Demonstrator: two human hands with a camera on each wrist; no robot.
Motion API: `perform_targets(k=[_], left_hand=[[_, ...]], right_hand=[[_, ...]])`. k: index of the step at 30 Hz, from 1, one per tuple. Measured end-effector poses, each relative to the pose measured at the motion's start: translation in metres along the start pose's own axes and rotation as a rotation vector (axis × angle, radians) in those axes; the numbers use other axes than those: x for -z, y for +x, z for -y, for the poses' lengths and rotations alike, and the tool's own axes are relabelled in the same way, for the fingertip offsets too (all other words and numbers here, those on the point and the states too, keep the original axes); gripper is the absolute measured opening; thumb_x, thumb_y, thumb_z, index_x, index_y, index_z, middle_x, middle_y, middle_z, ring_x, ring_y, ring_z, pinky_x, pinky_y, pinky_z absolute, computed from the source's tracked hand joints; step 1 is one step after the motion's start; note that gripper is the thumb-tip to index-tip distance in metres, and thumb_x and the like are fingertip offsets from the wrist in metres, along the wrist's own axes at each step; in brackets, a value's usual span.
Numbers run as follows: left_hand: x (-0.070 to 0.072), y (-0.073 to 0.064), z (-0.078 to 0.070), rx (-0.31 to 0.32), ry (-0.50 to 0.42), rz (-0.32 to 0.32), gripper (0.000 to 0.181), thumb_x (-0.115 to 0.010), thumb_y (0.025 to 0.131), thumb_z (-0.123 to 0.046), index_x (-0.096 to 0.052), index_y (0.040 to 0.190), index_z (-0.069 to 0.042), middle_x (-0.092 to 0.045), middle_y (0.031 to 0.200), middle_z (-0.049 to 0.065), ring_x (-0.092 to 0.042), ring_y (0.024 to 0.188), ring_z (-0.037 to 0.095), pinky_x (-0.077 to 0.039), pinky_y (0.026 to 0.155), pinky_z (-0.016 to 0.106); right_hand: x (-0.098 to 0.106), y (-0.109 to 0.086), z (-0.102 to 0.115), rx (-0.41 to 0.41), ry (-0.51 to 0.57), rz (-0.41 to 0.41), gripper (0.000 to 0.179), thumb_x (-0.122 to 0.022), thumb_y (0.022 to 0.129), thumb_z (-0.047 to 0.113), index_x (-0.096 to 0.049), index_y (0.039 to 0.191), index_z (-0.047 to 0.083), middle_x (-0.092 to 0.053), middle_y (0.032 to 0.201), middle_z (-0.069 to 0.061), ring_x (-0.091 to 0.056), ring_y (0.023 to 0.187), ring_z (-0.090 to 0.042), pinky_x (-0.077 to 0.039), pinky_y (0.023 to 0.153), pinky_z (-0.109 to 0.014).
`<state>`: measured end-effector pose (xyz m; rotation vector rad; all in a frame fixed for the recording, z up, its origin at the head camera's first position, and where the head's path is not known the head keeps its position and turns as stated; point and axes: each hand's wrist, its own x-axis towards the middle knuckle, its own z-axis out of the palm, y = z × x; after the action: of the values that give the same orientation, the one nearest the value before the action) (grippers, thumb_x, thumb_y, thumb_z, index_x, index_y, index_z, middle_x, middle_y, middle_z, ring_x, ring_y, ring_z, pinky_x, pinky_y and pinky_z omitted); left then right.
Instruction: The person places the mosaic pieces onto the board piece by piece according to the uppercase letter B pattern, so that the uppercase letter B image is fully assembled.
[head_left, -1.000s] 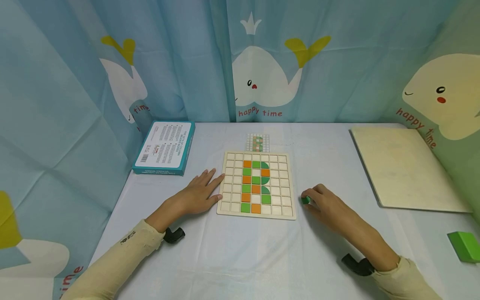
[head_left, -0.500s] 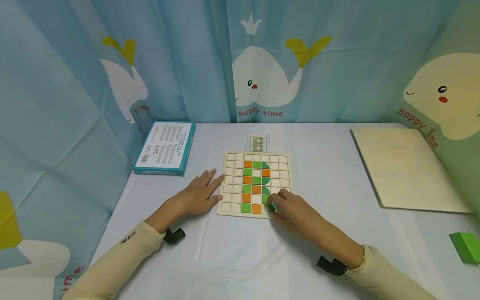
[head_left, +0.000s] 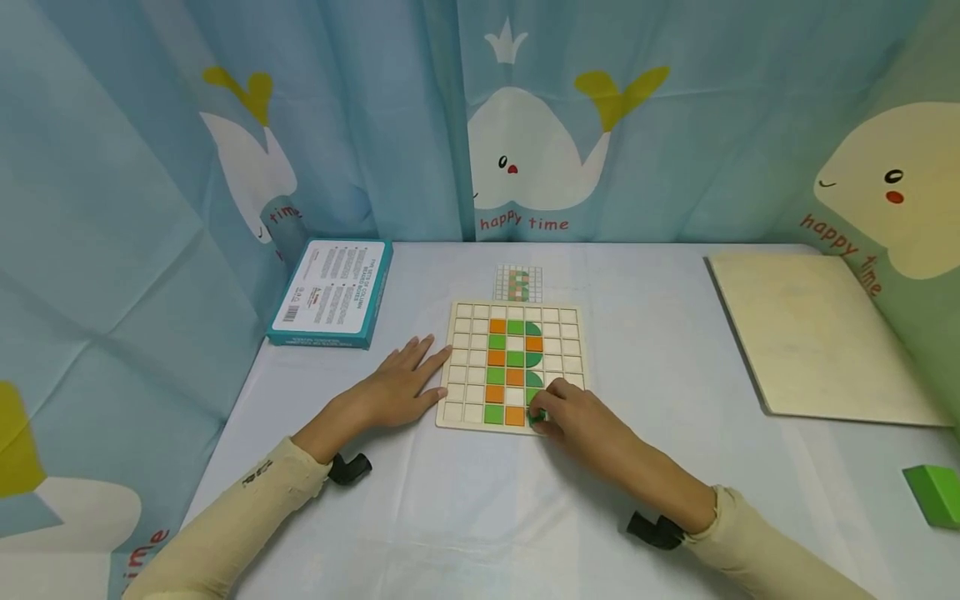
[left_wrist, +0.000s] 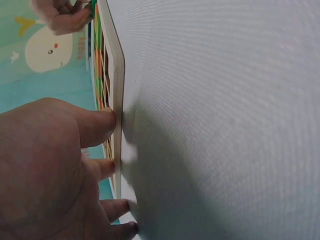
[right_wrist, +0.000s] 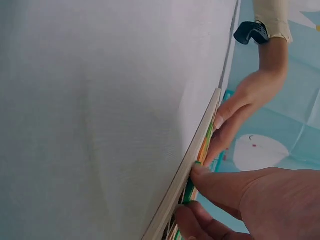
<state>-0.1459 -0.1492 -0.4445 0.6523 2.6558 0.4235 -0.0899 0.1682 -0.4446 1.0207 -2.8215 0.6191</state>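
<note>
A square wooden grid board (head_left: 562,317) lies on the table, with orange, light green and dark green tiles set in its cells. In the head view, my right hand (head_left: 592,425) pinches a dark green tile (head_left: 536,417) at the bottom row, right of an orange tile. The right wrist view shows that green tile (right_wrist: 188,191) between thumb and fingers, at the board's edge. My left hand (head_left: 397,387) rests with fingers spread, its thumb and fingertips touching the board's left edge, as the left wrist view also shows. The tile's exact shape is partly hidden by my fingers.
Behind the board lies a small printed pattern card (head_left: 518,283). A teal-edged box (head_left: 330,292) sits at the back left. A flat pale wooden panel (head_left: 817,333) lies on the right, and a green block (head_left: 933,496) near the right edge. Printed curtains surround the table.
My right hand has moved left from beside the board to its bottom row, carrying the dark green tile. The left hand has stayed at the board's left edge.
</note>
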Motion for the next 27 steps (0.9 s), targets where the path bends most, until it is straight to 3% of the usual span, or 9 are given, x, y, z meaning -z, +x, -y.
perform_targets(k=[12,22,25,27], left_hand=[[0.001,0.0,-0.001,-0.005,-0.001,0.001,0.071,-0.048,0.11,-0.045,-0.021,0.171,-0.02,-0.009,0.177,0.016,-0.004,0.164,0.04,-0.01,0.131,0.06],[-0.002,0.001,0.006,-0.012,-0.049,-0.006,0.073,-0.05,0.11,-0.045,-0.021,0.171,-0.017,-0.008,0.177,0.016,-0.004,0.164,0.039,-0.009,0.131,0.059],[-0.003,0.0,0.008,-0.018,-0.086,-0.035,0.075,-0.052,0.109,-0.046,-0.022,0.17,-0.014,-0.009,0.178,0.015,-0.004,0.164,0.038,-0.01,0.131,0.059],[-0.004,-0.001,0.009,-0.028,-0.106,-0.088,0.074,-0.053,0.109,-0.045,-0.025,0.169,-0.011,-0.01,0.178,0.015,-0.003,0.164,0.038,-0.011,0.13,0.06]], right_hand=[[0.004,0.004,0.0,0.048,-0.034,0.011,0.02,-0.086,0.086,0.002,-0.076,0.101,0.011,-0.068,0.098,-0.001,-0.063,0.08,-0.014,-0.053,0.069,-0.029],[0.0,0.004,-0.003,0.066,-0.061,0.038,0.02,-0.086,0.087,0.005,-0.075,0.101,0.014,-0.067,0.1,-0.001,-0.065,0.089,-0.016,-0.044,0.071,-0.029],[0.001,0.003,-0.005,0.078,-0.065,0.028,0.021,-0.087,0.087,0.008,-0.075,0.102,0.016,-0.067,0.101,0.0,-0.064,0.092,-0.015,-0.041,0.073,-0.028],[0.004,0.002,-0.006,0.064,-0.059,0.013,0.023,-0.089,0.086,0.01,-0.075,0.104,0.016,-0.067,0.104,0.0,-0.064,0.096,-0.017,-0.04,0.076,-0.031]])
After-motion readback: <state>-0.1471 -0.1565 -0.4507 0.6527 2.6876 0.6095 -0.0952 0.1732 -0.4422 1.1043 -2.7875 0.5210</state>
